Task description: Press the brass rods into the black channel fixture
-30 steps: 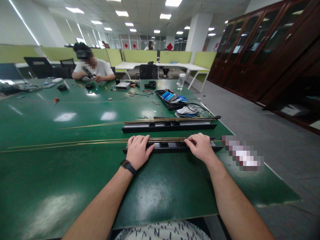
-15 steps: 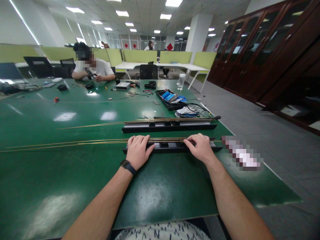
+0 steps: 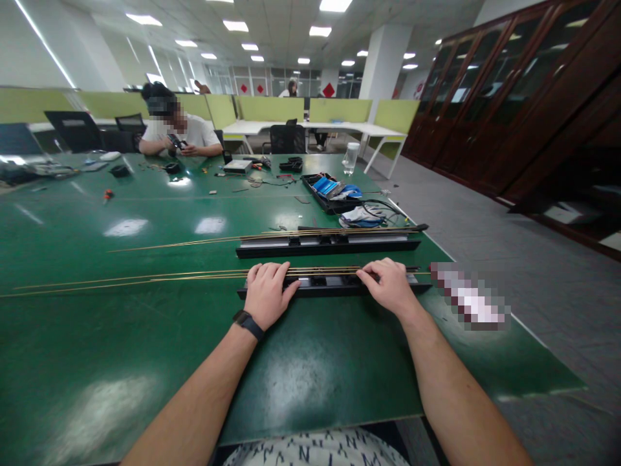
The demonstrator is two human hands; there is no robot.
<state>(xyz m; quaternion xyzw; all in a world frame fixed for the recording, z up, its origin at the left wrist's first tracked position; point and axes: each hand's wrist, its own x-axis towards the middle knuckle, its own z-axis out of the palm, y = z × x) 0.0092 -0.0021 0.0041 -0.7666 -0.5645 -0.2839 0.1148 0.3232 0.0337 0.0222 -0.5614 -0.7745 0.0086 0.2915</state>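
Note:
A long black rail (image 3: 334,291) with a pale inner strip lies crosswise before me on the green table. Thin brass-coloured rods (image 3: 194,277) run along it and stick out far to the left. My left hand (image 3: 268,291), with a dark watch at the wrist, grips the rail's left part, fingers over the far side and thumb on the near side. Toward the right end, my right hand (image 3: 388,285) has thumb and forefinger pinched on a rod; the exact contact is partly hidden. Behind lies a second black rail (image 3: 339,247) with similar rods on top.
A black tray (image 3: 334,206) holds blue items, with a grey-white glove (image 3: 363,217) beside it. A clear cup (image 3: 350,158) stands farther back. Across the table (image 3: 121,336) sits a co-worker (image 3: 194,134) holding a dark object. A blurred-out patch (image 3: 470,301) lies near the right edge.
Both my hands stay in place on the rail and rods. The co-worker's hands have shifted slightly; the view has barely moved.

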